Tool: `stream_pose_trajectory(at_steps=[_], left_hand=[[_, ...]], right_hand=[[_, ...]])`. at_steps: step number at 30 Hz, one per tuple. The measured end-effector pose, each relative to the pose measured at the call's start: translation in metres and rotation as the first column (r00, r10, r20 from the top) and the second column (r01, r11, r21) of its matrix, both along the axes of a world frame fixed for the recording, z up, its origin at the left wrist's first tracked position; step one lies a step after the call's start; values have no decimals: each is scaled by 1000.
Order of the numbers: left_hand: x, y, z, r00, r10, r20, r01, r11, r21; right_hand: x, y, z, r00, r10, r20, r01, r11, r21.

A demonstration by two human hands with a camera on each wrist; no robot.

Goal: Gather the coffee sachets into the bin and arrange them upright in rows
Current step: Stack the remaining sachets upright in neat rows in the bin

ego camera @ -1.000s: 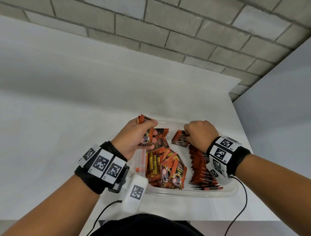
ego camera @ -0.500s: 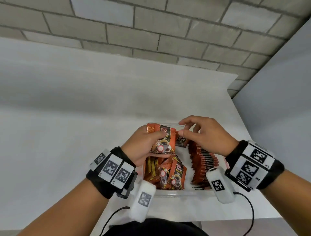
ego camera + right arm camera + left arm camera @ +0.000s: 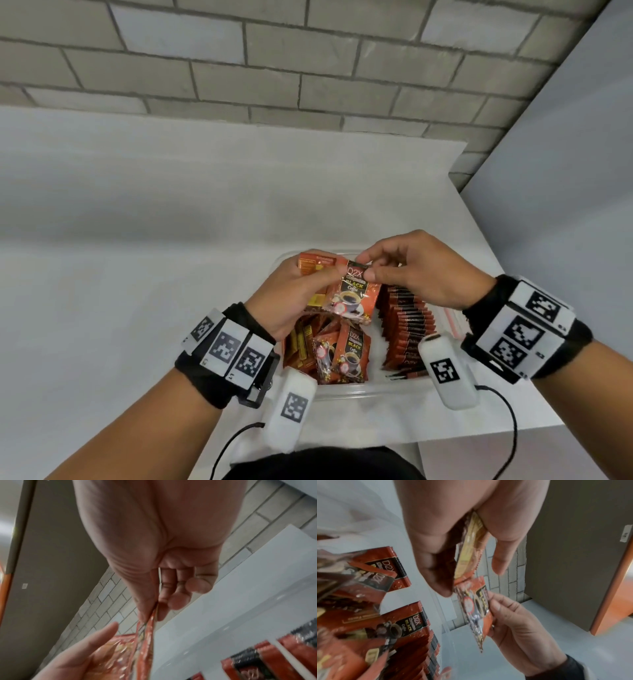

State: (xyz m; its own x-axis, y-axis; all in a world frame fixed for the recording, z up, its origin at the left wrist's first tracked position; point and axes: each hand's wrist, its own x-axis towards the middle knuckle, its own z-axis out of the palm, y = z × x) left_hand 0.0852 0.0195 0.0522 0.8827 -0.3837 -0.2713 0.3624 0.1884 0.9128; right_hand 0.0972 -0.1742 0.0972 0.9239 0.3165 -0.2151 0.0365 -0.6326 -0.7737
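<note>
A clear plastic bin [image 3: 359,391] on the white table holds orange coffee sachets. An upright row [image 3: 407,329] fills its right side. Loose sachets [image 3: 342,353] lie jumbled on the left. Above the bin my left hand [image 3: 322,279] grips a small stack of sachets [image 3: 310,265]. My right hand [image 3: 374,273] pinches the top edge of the front sachet [image 3: 352,296] of that stack between thumb and forefinger. The left wrist view shows this sachet [image 3: 476,609] hanging from the right hand's [image 3: 513,626] pinch, just below the stack [image 3: 471,545]. In the right wrist view the sachet [image 3: 147,635] shows edge-on.
The white table [image 3: 171,274] stretches left and back to a brick wall [image 3: 274,68]. Its right edge [image 3: 479,240] runs close beside the bin, with a grey panel beyond. Cables hang from both wrist units near the table's front edge.
My right hand left the upright row, rose and took the front sachet's top edge. My left hand lifted its stack higher and turned the printed face toward me.
</note>
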Motion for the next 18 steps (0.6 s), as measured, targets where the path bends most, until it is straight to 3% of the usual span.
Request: stream_pose_trajectory(at_steps=[4,8,18], left_hand=[[6,15,0,985,157,-68,-155,987,39],[7,27,-4,974,204,-98,-200,978,50],[1,37,-8,968,204,-149,-208,978,-18]], right_hand=[[19,-14,-3,998,-7,64,22,971,-237],[33,-13,-26,991,116,73,-56,831,-553],[42,11,-55,965,259,37,-125,578,-806]])
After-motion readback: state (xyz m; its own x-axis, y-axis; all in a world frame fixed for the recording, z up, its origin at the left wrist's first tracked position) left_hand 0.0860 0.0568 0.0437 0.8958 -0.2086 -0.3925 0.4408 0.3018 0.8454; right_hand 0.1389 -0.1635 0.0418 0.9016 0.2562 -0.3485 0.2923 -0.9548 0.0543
